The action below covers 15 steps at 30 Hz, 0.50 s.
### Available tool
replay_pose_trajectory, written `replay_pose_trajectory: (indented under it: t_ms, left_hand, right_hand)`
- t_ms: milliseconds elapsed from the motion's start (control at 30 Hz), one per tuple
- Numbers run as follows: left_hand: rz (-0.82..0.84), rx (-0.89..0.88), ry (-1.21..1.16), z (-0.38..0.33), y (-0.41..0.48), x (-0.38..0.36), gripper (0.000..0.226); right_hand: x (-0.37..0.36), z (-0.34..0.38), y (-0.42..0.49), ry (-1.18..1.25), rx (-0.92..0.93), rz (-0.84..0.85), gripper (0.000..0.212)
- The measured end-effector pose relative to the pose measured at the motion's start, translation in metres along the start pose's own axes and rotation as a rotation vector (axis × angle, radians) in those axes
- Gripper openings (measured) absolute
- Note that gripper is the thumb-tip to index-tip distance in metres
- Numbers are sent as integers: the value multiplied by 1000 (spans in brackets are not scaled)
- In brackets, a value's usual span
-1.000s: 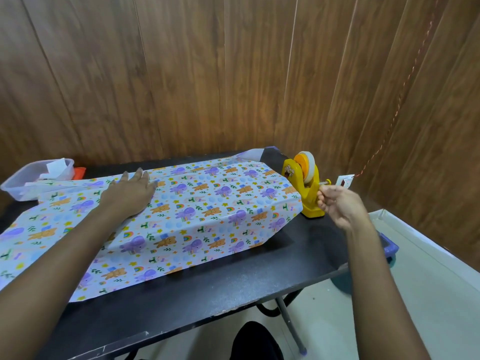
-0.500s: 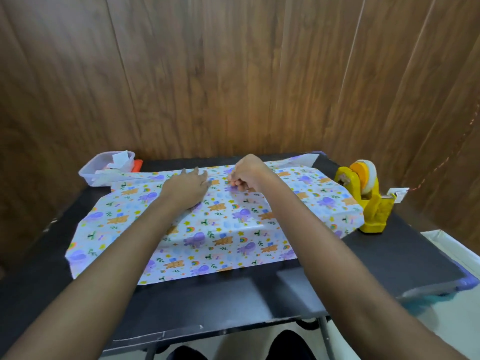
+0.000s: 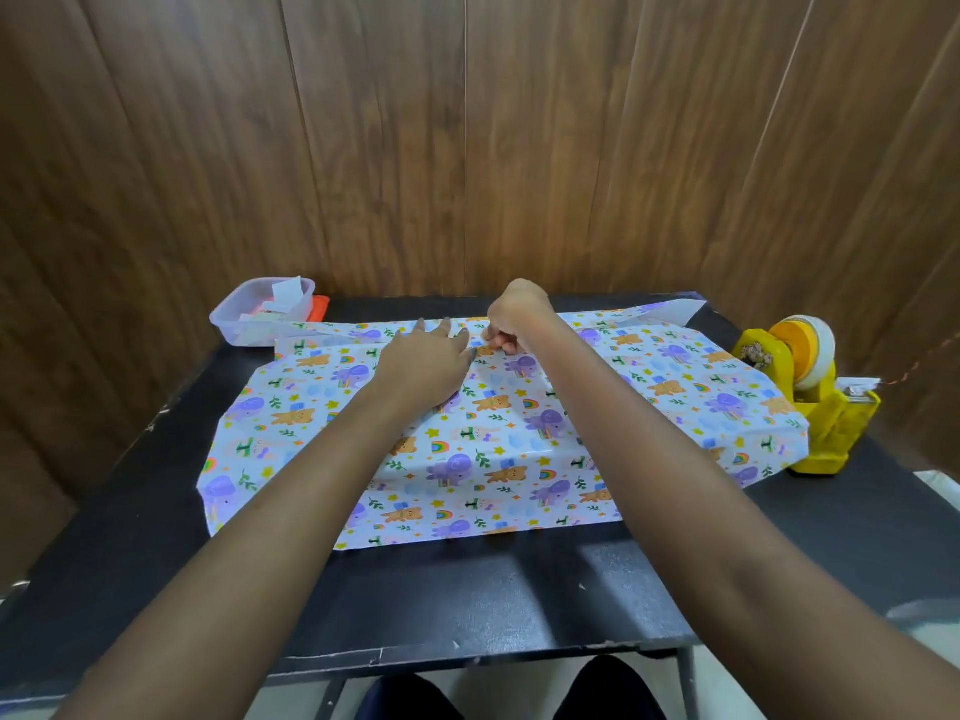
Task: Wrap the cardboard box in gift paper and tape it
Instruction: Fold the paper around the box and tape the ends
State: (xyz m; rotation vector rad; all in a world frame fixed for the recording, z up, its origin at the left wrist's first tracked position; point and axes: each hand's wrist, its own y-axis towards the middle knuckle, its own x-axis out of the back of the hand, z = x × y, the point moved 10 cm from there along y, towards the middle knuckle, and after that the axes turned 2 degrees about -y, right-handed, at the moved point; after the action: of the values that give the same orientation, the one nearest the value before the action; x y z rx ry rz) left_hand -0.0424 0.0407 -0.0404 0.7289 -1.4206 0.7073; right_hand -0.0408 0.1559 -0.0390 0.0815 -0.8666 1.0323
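While the left hand (image 3: 426, 366) lies flat, fingers straight and spread, pressing the gift paper (image 3: 519, 449) down, the right hand (image 3: 511, 324) sits just beside it, fingers curled tight onto the paper's overlap edge. Cannot tell if they pinch a tape strip, too small. The cardboard box is hidden under the paper; only a raised block shows, beneath both hands. Key relation: the bundle's long axis, seam along it, points toward the tape dispenser (image 3: 810, 402). Both hands are mid-seam, well apart from the dispenser, the right one nearer. The paper's end looks to touch the dispenser, not sure. Likely step: fixing the seam; more tape would mean the right hand reaching to the dispenser. Plastic tub (image 3: 244, 324) sits by the paper's end farthest from the dispenser, on the table (image 3: 467, 605).
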Motion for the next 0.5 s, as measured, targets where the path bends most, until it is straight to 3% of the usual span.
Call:
replay_pose_trajectory:
  t_ms: [167, 267, 433, 500]
  left_hand:
    - [8, 15, 15, 2, 0, 0, 49]
    - [18, 21, 14, 1, -1, 0, 49]
    - [28, 25, 9, 2, -2, 0, 49]
    - [28, 28, 1, 3, -2, 0, 49]
  right_hand:
    - [0, -15, -4, -182, -159, 146, 31]
    - [0, -22, -6, -342, -143, 230, 27]
    - [4, -28, -6, -226, -123, 258, 13]
    - [5, -28, -5, -201, -163, 232, 32]
